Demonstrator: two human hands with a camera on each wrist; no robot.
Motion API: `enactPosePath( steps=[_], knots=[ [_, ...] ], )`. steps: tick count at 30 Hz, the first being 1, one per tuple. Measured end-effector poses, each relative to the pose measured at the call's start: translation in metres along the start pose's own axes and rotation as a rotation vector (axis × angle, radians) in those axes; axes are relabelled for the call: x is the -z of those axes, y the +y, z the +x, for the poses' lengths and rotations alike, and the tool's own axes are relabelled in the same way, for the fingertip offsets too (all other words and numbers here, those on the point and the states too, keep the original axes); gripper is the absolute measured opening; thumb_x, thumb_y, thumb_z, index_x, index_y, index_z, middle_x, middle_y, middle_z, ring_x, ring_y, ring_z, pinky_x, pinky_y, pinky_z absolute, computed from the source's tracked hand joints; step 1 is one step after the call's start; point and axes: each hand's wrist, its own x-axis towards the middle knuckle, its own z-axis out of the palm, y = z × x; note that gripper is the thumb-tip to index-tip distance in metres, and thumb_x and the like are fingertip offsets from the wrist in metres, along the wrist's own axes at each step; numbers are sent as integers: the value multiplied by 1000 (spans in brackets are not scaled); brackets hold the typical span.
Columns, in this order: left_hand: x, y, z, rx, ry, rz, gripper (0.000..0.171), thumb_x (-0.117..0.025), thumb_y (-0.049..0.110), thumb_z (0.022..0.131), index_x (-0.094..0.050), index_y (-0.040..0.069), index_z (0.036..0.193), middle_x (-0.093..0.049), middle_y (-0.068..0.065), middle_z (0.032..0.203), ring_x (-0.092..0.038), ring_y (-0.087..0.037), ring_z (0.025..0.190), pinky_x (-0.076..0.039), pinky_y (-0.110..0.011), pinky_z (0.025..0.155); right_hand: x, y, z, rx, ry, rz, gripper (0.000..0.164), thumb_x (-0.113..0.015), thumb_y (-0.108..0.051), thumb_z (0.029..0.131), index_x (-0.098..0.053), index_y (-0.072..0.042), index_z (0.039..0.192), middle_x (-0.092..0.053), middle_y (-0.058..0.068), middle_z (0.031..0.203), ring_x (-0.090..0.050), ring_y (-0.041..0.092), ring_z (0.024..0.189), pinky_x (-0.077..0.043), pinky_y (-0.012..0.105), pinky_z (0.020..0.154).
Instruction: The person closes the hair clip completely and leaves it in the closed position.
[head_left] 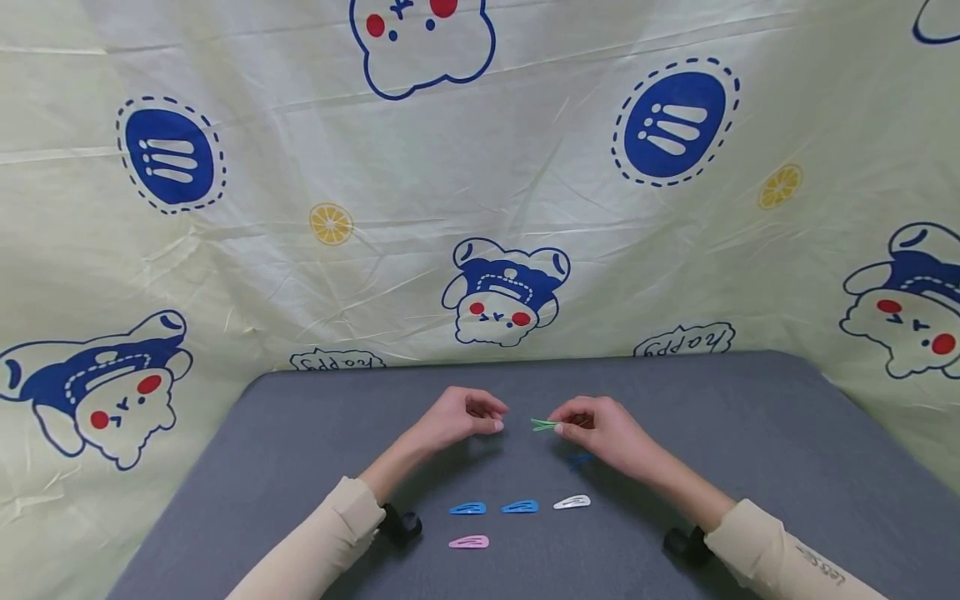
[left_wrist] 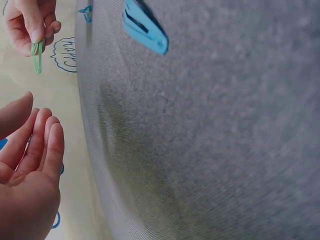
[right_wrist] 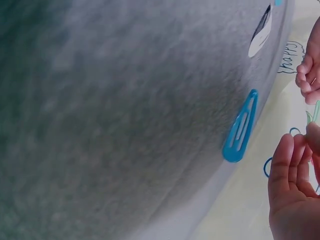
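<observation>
Between thumb and fingers, my right hand pinches a green snap hair clip, its two parts spread at the free end. A short gap separates it from my left hand, which holds nothing; its fingers are loosely bent in the left wrist view. Below my right hand a blue hair clip lies on the table, seen larger as the blue clip in the right wrist view. Nearer me, two blue clips and a white clip form a row, with a pink clip in front.
The clips lie on a table covered in dark grey cloth. Behind it hangs a pale curtain printed with cartoon bears and orange slices. A black wrist camera sits under the left sleeve, another black camera under the right.
</observation>
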Motion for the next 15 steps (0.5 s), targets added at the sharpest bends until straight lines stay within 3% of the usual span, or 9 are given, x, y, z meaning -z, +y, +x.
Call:
enactPosePath(
  steps=[10,15],
  knots=[
    [1,6,-15,-41,41,15,24,-72,11,90,-71,3,113,-67,1,93,-59,-17,86,-50,-30,78,-7,-22,-5,-20,60,64,12,-69,-13,93,-74,-18,102,-66,-5,95,-60,16,84,-53,30,76],
    [-3,10,-22,-69,69,38,23,-74,12,89,-72,6,112,-67,0,93,-59,-17,86,-50,-29,79,-10,-32,-10,-34,113,66,11,-70,-13,92,-74,-18,101,-64,-3,94,-58,17,81,-51,29,69]
  ],
)
